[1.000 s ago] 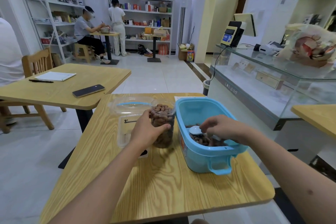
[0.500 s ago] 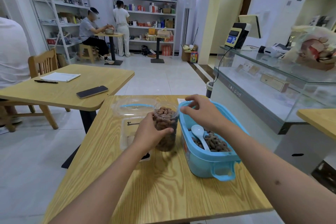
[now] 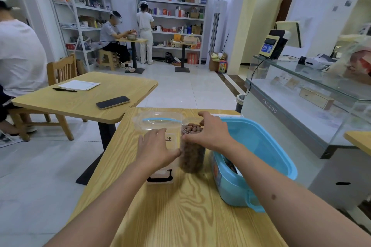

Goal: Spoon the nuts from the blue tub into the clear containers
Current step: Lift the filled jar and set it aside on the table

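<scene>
1. A pale wooden bench with a wavy grain and rounded corners (image 3: 180, 216) fills the near foreground. Its left edge runs diagonally beside open white tiled floor (image 3: 40, 176).
2. A tall clear plastic jar packed with brown nuts (image 3: 192, 154) stands upright near the bench's middle, its mouth uncovered.
3. The right hand (image 3: 210, 134) arches over the jar's rim, fingers curved round the far side and thumb on the near side, gripping the top.
4. The left hand (image 3: 155, 147) rests just left of the jar with fingers spread fairly wide and flat, its thumb touching the jar's side. It lies on a clear rectangular plastic container with black markings (image 3: 160, 174).
5. A clear rounded lid with a blue seal (image 3: 158, 120) lies beyond the left hand, towards the far edge.
6. A rounded light blue plastic tub with a side handle (image 3: 261, 166) sits just right of the jar, overhanging the bench's right edge; a few nuts show inside, mostly hidden by the right forearm.
7. To the right, across a narrow gap, stands a glass display counter (image 3: 301, 94). To the left, across a narrow gap, a second wooden table (image 3: 80, 102) holds a dark phone (image 3: 112, 102).
</scene>
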